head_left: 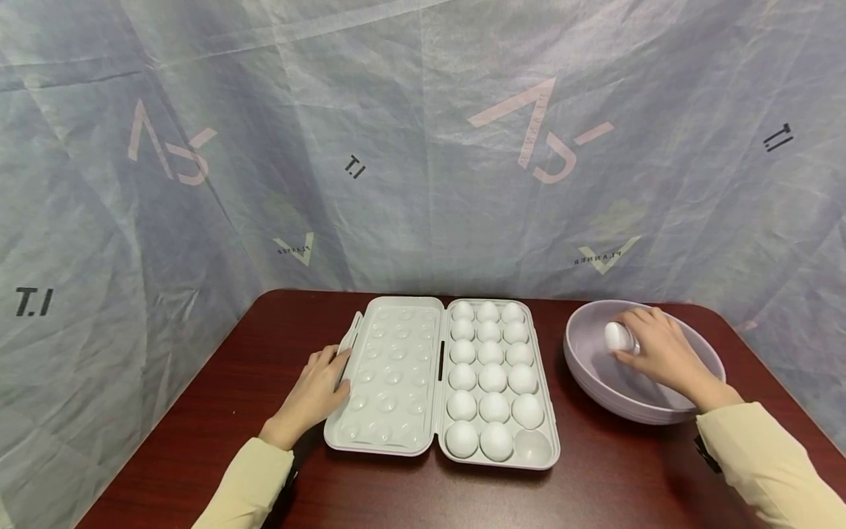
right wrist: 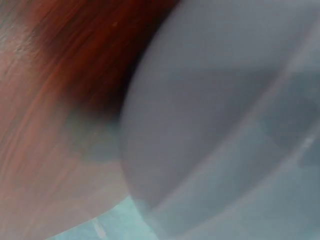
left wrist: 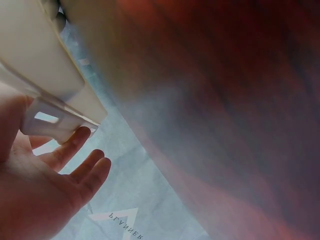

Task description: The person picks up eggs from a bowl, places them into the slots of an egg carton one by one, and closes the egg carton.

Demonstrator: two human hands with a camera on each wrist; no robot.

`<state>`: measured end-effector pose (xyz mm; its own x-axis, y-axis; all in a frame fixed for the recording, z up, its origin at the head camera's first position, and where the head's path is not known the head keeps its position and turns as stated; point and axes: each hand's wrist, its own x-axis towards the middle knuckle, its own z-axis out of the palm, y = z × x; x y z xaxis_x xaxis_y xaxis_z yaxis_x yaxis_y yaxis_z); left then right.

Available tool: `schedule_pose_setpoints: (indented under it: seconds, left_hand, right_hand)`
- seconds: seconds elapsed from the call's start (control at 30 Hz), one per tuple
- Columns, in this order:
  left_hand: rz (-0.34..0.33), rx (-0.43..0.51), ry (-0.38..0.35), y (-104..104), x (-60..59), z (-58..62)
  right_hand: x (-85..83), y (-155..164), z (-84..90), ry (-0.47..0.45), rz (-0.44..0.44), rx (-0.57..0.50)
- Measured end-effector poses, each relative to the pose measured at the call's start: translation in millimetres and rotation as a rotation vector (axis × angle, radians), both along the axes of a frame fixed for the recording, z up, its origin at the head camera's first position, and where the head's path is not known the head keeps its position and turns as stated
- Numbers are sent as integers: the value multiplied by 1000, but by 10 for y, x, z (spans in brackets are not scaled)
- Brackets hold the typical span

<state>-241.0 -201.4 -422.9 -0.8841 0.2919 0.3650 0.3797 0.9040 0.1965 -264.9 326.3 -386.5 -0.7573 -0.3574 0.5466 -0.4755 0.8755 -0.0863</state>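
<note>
The left hand (head_left: 316, 389) is laid low and flat, with the fingers nearly straight and kept together, pointing forward and to the right. In the left wrist view the fingers (left wrist: 75, 167) are seen relaxed and slightly spread, with the palm open. The right hand (head_left: 657, 355) is reached forward and to the left, with the palm turned down and the fingers curled. Both forearms are covered by pale yellow sleeves (head_left: 767, 459) up to the wrists.
</note>
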Motion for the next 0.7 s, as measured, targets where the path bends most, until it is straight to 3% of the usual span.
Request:
schedule_pose_setpoints:
  seconds: [0.47,0.7]
  left_hand:
    - [11,-4,-4,4,4,4]
    - [10,-4,4,4,2,-5]
  right_hand:
    - [117,-331,247,125,116,-26]
    - [179,-518,315,190,215,-48]
